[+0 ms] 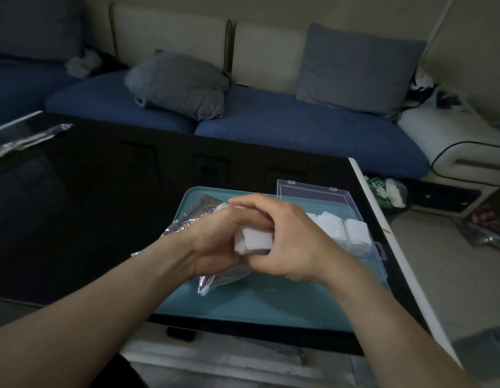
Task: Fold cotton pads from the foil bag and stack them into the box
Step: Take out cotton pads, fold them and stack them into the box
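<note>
Both hands meet over the teal tray. A white cotton pad, folded, sits between them; my left hand and my right hand both curl their fingers round it. Under the left hand lies the silver foil bag, its mouth end poking out below the wrists. To the right stands the clear plastic box with its lid tipped open at the back. Folded white pads are stacked inside it.
The tray rests on a glossy black table with a white right edge. A plastic wrapper lies at the table's far left. A blue sofa with grey cushions runs behind. Bags and clutter sit on the floor at right.
</note>
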Demonstrator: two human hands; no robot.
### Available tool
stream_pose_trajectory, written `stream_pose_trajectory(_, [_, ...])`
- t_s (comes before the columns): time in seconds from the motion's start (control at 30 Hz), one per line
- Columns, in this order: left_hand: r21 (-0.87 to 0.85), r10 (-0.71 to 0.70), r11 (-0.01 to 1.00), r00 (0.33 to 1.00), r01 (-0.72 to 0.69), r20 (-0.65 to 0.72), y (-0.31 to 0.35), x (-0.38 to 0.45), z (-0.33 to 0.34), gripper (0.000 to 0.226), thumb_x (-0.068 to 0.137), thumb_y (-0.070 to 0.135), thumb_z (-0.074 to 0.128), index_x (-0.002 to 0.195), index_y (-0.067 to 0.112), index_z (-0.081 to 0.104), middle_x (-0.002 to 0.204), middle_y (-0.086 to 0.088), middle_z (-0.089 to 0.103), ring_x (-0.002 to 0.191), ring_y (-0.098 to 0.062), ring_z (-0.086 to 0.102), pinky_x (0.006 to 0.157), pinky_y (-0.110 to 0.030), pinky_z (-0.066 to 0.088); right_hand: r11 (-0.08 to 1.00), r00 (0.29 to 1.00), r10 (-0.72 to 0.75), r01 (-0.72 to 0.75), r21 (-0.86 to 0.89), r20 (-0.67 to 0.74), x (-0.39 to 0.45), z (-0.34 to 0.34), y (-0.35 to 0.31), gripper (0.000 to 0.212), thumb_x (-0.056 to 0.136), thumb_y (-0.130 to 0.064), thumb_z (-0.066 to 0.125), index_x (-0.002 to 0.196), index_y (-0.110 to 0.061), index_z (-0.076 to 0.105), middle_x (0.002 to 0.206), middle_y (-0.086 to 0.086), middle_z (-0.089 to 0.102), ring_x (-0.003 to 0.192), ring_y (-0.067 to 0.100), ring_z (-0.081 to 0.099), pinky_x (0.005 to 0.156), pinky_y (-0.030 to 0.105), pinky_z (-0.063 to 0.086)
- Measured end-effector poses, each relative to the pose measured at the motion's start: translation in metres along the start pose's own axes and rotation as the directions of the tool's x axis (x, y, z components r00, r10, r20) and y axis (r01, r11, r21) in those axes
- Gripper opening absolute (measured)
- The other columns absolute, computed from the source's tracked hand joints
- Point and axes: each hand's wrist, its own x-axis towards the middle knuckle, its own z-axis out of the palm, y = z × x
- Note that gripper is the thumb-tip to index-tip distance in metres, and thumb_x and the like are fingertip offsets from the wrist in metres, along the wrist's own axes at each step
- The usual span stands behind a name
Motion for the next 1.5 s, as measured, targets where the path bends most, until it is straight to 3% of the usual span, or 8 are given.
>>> stream_pose_trajectory(0.2, [-0.014,0.073,0.997,0.997,-0.073,0.006,0.001,-0.003,0.000,0.015,0.078,0.004,0.057,0.083,0.010,0.070,0.085,-0.011,0.066,0.081,-0.021,0.065,0.078,-0.033,0.048,0.998,0.999,0.002,-0.004,-0.055,-0.036,0.002,0.004,-0.002,0.092,0.072,-0.013,0.081,0.149,-0.036,0.038,0.136,-0.016,0.057,0.121,0.005,0.055,0.100,0.022,0.047])
stream_pose_trajectory(0.43, [-0.115,0.051,0.992,0.998,-0.056,-0.045,0.001,0.000,0.002,0.027,0.082,0.006,0.058,0.109,0.005,0.055,0.087,-0.014,0.059,0.076,-0.021,0.062,0.065,-0.028,0.056,0.994,0.998,0.003,-0.009,-0.111,-0.059,0.000,0.000,-0.001,0.091,0.069,-0.033,0.088,0.147,-0.034,0.041,0.126,-0.012,0.053,0.114,0.004,0.053,0.095,0.020,0.047])
stream_pose_trajectory(0.57, [-0.199,0.100,0.974,0.994,-0.107,-0.045,0.001,0.004,-0.002,0.024,0.091,0.003,0.054,0.115,0.007,0.051,0.093,-0.016,0.049,0.078,-0.020,0.054,0.063,-0.027,0.056,0.994,0.995,-0.021,0.011,-0.105,-0.095,0.000,-0.003,0.000,0.087,0.070,-0.029,0.087,0.146,-0.034,0.044,0.134,-0.009,0.057,0.122,0.003,0.053,0.095,0.005,0.038])
stream_pose_trajectory(0.7, [-0.127,0.090,0.988,0.996,-0.092,-0.022,-0.002,0.005,-0.001,0.025,0.089,0.004,0.056,0.114,0.007,0.054,0.098,-0.019,0.051,0.089,-0.025,0.055,0.071,-0.030,0.053,0.983,0.998,-0.039,0.031,-0.183,-0.043,0.002,0.001,-0.002,0.097,0.066,-0.033,0.089,0.149,-0.033,0.039,0.138,-0.011,0.054,0.126,0.009,0.049,0.105,0.029,0.042])
stream_pose_trajectory(0.87, [-0.055,0.033,0.998,0.999,-0.033,-0.005,-0.003,0.003,-0.002,0.009,0.083,0.005,0.058,0.092,0.007,0.062,0.087,-0.013,0.061,0.082,-0.021,0.060,0.076,-0.031,0.048,0.991,0.996,-0.051,0.041,-0.126,-0.074,0.001,0.002,-0.003,0.088,0.071,-0.017,0.080,0.148,-0.032,0.042,0.131,-0.014,0.057,0.114,0.004,0.056,0.093,0.014,0.045])
stream_pose_trajectory(1.03, [-0.020,0.055,0.998,0.997,-0.056,-0.053,-0.004,0.004,-0.002,0.020,0.086,0.005,0.059,0.105,0.005,0.056,0.093,-0.016,0.054,0.080,-0.023,0.056,0.072,-0.032,0.046,0.982,0.999,0.004,-0.012,-0.191,-0.041,0.001,0.006,-0.001,0.094,0.071,-0.034,0.086,0.150,-0.033,0.036,0.134,-0.010,0.055,0.120,0.013,0.055,0.101,0.038,0.047])
stream_pose_trajectory(1.23, [-0.008,0.076,0.997,0.996,-0.076,-0.042,-0.009,0.007,-0.006,0.020,0.080,0.003,0.063,0.100,0.006,0.062,0.095,-0.018,0.059,0.094,-0.030,0.058,0.079,-0.036,0.047,0.986,0.993,-0.087,0.074,-0.152,-0.081,0.003,0.006,-0.001,0.078,0.068,-0.019,0.086,0.139,-0.026,0.054,0.127,-0.012,0.061,0.114,0.008,0.058,0.098,0.022,0.046])
stream_pose_trajectory(1.5, [0.048,0.093,0.995,0.995,-0.092,-0.032,-0.010,0.006,-0.007,0.025,0.079,0.002,0.059,0.104,0.004,0.060,0.094,-0.019,0.060,0.087,-0.028,0.062,0.072,-0.034,0.051,0.986,0.997,-0.073,0.068,-0.150,-0.032,0.003,0.009,-0.002,0.087,0.072,-0.015,0.081,0.150,-0.027,0.043,0.139,-0.009,0.056,0.125,0.009,0.053,0.104,0.020,0.042])
